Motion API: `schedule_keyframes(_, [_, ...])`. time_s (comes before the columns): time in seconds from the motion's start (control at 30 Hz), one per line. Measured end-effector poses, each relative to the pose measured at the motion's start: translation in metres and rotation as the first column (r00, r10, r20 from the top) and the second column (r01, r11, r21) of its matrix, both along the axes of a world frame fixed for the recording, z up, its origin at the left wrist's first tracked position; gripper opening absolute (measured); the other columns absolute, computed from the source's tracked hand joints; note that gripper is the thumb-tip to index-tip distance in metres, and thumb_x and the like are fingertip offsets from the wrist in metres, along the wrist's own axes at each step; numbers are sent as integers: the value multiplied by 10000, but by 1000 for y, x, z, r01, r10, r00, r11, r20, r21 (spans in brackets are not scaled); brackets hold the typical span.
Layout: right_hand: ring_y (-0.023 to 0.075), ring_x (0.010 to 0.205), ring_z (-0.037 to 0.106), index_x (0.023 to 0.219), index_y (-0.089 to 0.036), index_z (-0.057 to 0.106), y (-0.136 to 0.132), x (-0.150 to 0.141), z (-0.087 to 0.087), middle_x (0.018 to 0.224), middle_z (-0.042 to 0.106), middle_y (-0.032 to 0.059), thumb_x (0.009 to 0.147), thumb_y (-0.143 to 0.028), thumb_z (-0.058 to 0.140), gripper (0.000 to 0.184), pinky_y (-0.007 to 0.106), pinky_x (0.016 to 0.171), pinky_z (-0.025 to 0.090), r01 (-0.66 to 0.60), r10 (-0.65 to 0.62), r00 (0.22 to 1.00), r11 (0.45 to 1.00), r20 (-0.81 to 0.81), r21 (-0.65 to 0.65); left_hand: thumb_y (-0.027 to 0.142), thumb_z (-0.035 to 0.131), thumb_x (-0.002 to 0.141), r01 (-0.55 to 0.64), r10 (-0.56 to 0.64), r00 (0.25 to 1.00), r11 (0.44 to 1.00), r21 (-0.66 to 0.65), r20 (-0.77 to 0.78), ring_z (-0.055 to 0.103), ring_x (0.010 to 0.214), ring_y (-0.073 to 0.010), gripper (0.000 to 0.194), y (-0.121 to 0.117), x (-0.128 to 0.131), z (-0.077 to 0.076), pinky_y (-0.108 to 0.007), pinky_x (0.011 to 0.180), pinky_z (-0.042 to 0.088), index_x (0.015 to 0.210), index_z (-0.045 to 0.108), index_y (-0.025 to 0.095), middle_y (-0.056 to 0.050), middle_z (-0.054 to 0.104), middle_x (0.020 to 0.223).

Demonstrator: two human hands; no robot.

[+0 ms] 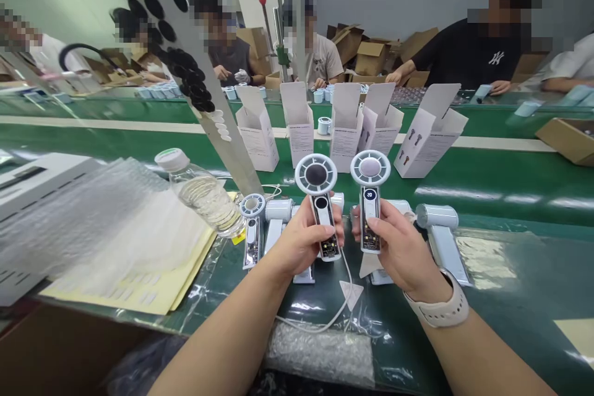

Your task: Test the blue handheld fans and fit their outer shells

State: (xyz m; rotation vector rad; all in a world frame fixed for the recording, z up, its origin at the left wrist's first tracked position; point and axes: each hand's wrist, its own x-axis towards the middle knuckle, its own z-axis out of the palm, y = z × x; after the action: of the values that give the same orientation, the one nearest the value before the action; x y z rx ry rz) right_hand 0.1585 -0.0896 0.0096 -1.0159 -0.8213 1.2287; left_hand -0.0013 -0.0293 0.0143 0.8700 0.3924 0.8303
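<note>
fan (370,223) reading 20 clamped in right hand (394,247), left hand (301,238) gripping a second fan (320,204).

On my belt (501,189), the bottle (204,195) lies on bubble wrap (88,210) at left, and loose fans (436,216) lie to its right, beneath my hands. My left hand (301,241) holds a fan (316,174) and my right hand (399,247) holds a second fan (370,168), side by side. Behind them, a row of cartons (343,127) stands on the belt, with co-workers (468,52) beyond.
</note>
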Motion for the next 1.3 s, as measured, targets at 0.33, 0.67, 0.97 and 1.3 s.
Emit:
schedule_keyframes(0.33, [183, 717, 578, 1001, -251, 636, -22, 10, 11, 817, 644, 30, 852, -373, 670, 196, 321, 652, 511, -74, 68, 996, 991, 56, 115, 252, 768, 749, -16, 18, 999, 998, 54, -39, 617, 729, -140, 398, 1, 2, -3, -295, 669, 513, 1057, 521, 200, -4, 592, 897])
schedule_keyframes(0.67, [184, 756, 603, 973, -231, 602, -15, -2, -5, 893, 627, 26, 807, -331, 688, 212, 330, 668, 522, -74, 77, 997, 994, -28, 79, 221, 761, 710, 15, -15, 1000, 1000, 22, -15, 595, 716, -133, 492, 0, 3, -6, -290, 659, 508, 1147, 535, 216, 7, 584, 901])
schedule_keyframes(0.97, [189, 746, 606, 962, -232, 602, -13, -2, -8, 896, 647, 31, 810, -377, 698, 231, 340, 676, 528, -71, 73, 997, 994, -30, 80, 238, 748, 713, -16, 20, 998, 997, 74, -65, 590, 672, -131, 419, -2, 7, -5, -294, 643, 493, 1065, 526, 195, 13, 608, 819])
schedule_keyframes(1.3, [182, 655, 587, 929, -238, 569, -18, 1, -8, 851, 649, 36, 890, -481, 588, 247, 320, 568, 488, -138, 135, 989, 989, 60, 58, 336, 738, 741, -49, 55, 997, 993, 110, -46, 597, 651, -132, 405, 1, 6, -4, -303, 608, 518, 1055, 515, 210, 16, 593, 855])
